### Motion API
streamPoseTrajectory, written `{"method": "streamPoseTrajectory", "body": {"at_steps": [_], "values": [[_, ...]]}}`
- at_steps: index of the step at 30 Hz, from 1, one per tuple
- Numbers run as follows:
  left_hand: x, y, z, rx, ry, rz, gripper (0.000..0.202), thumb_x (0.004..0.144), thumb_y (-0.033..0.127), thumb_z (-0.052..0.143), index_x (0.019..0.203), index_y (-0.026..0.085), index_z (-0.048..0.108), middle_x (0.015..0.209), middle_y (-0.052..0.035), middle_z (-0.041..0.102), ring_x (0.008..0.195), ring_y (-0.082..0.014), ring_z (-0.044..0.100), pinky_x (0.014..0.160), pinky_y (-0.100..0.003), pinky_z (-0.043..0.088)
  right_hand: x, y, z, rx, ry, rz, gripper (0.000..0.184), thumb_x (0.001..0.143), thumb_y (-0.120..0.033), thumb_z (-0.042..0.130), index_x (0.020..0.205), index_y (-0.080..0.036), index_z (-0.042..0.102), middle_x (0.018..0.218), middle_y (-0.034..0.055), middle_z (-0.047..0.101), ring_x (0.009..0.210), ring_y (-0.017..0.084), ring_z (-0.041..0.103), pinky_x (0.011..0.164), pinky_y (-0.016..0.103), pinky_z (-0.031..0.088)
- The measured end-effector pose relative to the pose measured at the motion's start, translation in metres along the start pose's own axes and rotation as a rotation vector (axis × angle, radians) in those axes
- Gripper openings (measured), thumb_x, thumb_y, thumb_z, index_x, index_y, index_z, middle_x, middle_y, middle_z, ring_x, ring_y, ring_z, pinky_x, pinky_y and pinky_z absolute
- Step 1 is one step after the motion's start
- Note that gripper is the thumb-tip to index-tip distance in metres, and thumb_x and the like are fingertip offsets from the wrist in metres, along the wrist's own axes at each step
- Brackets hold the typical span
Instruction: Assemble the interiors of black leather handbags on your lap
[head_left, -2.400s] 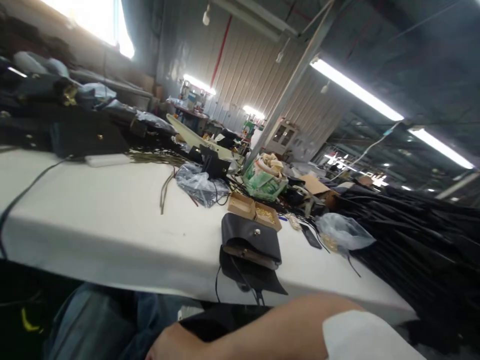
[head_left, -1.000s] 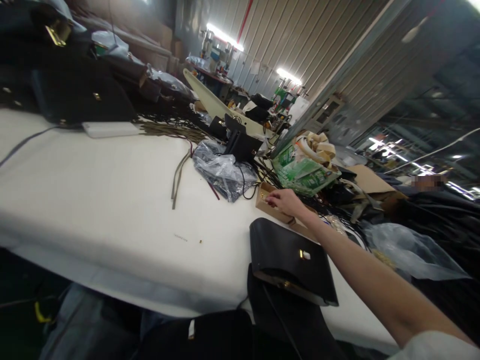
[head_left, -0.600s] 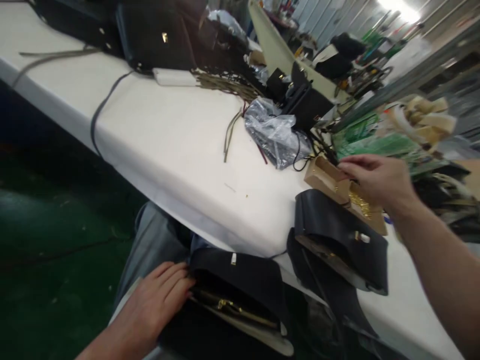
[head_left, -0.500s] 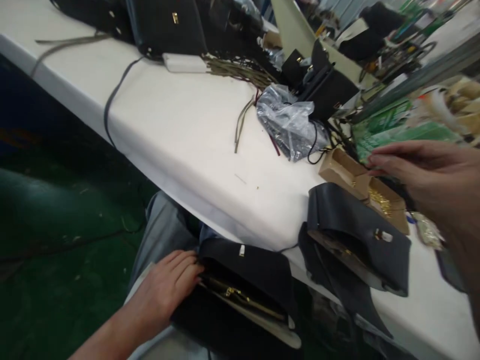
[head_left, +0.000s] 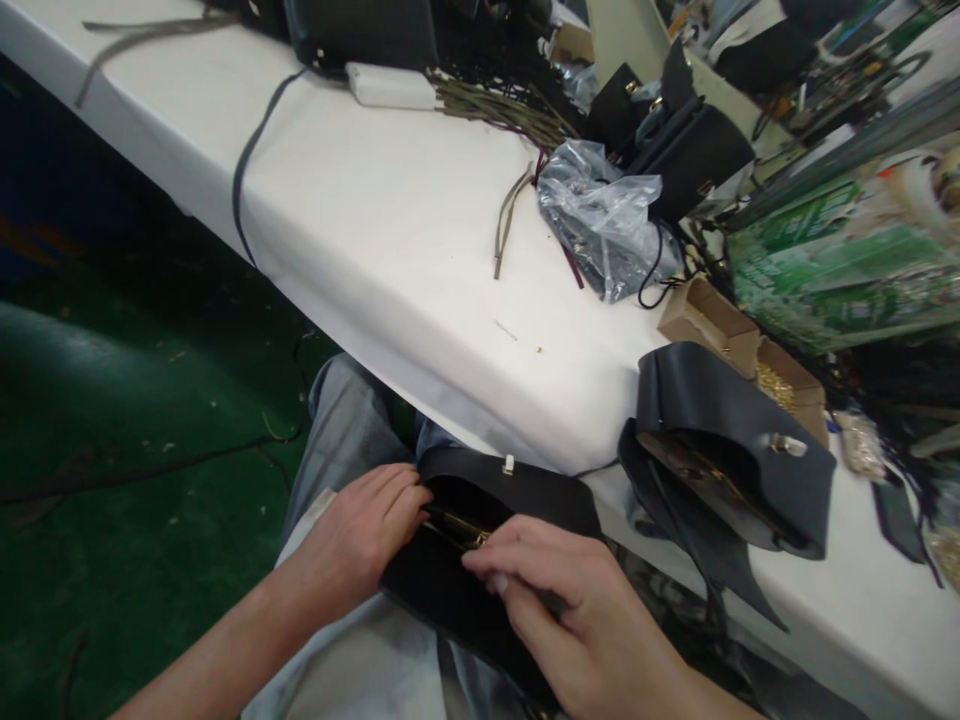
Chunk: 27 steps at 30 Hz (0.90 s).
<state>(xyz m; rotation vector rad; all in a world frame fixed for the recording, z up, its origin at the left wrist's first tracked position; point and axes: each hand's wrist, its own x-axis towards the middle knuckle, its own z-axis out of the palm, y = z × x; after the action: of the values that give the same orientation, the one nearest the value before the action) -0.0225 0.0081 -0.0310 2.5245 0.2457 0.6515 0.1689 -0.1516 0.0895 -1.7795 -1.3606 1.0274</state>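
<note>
A black handbag (head_left: 544, 490) lies open across my lap, its flap lifted back toward the table edge. My left hand (head_left: 367, 530) is closed on the bag's left side at the opening. At the bag's mouth, the thumb and fingers of my right hand (head_left: 577, 600) are pinched together beside a gold zip (head_left: 459, 525). Whatever sits between those fingertips is too small or too hidden to name. A small clasp (head_left: 508, 465) with a white cover shows on the flap. My right hand hides the right part of the opening.
Another black bag (head_left: 735, 440) rests on the white table (head_left: 390, 210) to the right. Behind it, a cardboard box (head_left: 705, 310) contains small gold pieces (head_left: 775, 385). A clear plastic bag (head_left: 607, 220), cords (head_left: 510, 215) and more black bags (head_left: 360, 35) lie farther back.
My right hand has come down and left from beside the cardboard box to the handbag's mouth. My left hand keeps its grip on the bag's side. The view has shifted slightly.
</note>
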Motion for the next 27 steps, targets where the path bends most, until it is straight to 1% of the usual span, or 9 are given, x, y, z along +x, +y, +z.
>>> {"method": "streamPoseTrajectory", "body": {"at_steps": [2,5,7,9,12,16,22,24,27], "values": [[-0.002,-0.001,0.001,0.014,0.013,0.016,0.015,0.115,0.013,0.051,0.121,0.014,0.065,0.111,-0.0133,0.078,0.107,-0.0294,0.077,0.095,-0.045,0.067,0.001,0.009,0.003,-0.071,0.051,0.015,0.036,0.108,-0.014,0.056,0.132,-0.03,0.078,0.106,0.0024,0.082,0.093,0.018,0.08,0.086,0.03,0.064],[-0.003,-0.002,0.003,0.019,0.033,0.027,0.016,0.116,0.015,0.05,0.121,0.013,0.065,0.113,-0.0141,0.078,0.108,-0.029,0.077,0.095,-0.044,0.068,0.007,0.017,-0.001,-0.297,0.075,-0.117,0.036,0.11,-0.01,0.051,0.135,-0.024,0.072,0.113,0.0062,0.082,0.102,0.023,0.079,0.102,0.039,0.061],[-0.002,-0.003,0.004,0.008,0.039,0.028,0.017,0.116,0.017,0.05,0.121,0.013,0.065,0.114,-0.0141,0.078,0.108,-0.0286,0.078,0.096,-0.044,0.068,0.014,0.022,-0.005,-0.432,0.042,-0.186,0.035,0.108,-0.005,0.048,0.126,-0.021,0.075,0.114,0.0085,0.081,0.103,0.025,0.077,0.098,0.041,0.061],[-0.002,-0.004,0.004,-0.016,0.027,0.021,0.017,0.117,0.017,0.049,0.121,0.013,0.065,0.114,-0.0139,0.077,0.108,-0.0286,0.078,0.094,-0.043,0.068,0.024,0.026,-0.006,-0.494,0.0,-0.17,0.035,0.107,-0.004,0.049,0.121,-0.02,0.077,0.111,0.0094,0.08,0.096,0.025,0.077,0.085,0.038,0.061],[-0.001,-0.004,0.005,-0.036,-0.005,0.009,0.016,0.116,0.016,0.049,0.122,0.014,0.064,0.114,-0.0138,0.077,0.106,-0.0296,0.078,0.087,-0.042,0.068,0.041,0.035,-0.002,-0.424,-0.03,-0.086,0.032,0.104,-0.003,0.057,0.113,-0.02,0.083,0.103,0.0071,0.082,0.086,0.022,0.078,0.078,0.032,0.06],[-0.001,-0.005,0.002,-0.048,-0.039,-0.004,0.015,0.116,0.016,0.05,0.124,0.015,0.063,0.114,-0.0125,0.076,0.107,-0.0296,0.077,0.088,-0.043,0.067,0.062,0.045,0.006,-0.24,0.006,-0.061,0.034,0.093,0.003,0.071,0.103,-0.023,0.09,0.1,0.0027,0.089,0.089,0.02,0.083,0.089,0.027,0.061],[0.005,-0.005,-0.005,-0.218,-0.033,-0.059,0.016,0.118,0.015,0.045,0.11,0.019,0.059,0.099,-0.0058,0.073,0.085,-0.0201,0.075,0.073,-0.032,0.062,0.075,0.046,0.01,-0.146,-0.047,-0.062,0.043,0.081,0.013,0.067,0.098,-0.018,0.092,0.1,0.0048,0.089,0.09,0.02,0.083,0.087,0.025,0.061],[0.006,-0.003,-0.005,-0.238,-0.018,-0.007,0.019,0.119,0.015,0.044,0.109,0.018,0.06,0.098,-0.0058,0.075,0.086,-0.0194,0.076,0.077,-0.032,0.064,0.075,0.046,0.011,-0.097,-0.073,0.03,0.041,0.081,0.011,0.069,0.096,-0.019,0.092,0.095,0.0029,0.089,0.085,0.018,0.083,0.082,0.024,0.06],[0.005,-0.002,-0.006,-0.176,-0.002,0.073,0.029,0.121,0.02,0.035,0.12,0.015,0.063,0.106,-0.0096,0.079,0.088,-0.0217,0.078,0.08,-0.036,0.066,0.074,0.047,0.013,-0.017,-0.091,0.209,0.034,0.083,0.007,0.072,0.094,-0.019,0.089,0.088,0.0002,0.087,0.079,0.018,0.081,0.073,0.023,0.059]]}}
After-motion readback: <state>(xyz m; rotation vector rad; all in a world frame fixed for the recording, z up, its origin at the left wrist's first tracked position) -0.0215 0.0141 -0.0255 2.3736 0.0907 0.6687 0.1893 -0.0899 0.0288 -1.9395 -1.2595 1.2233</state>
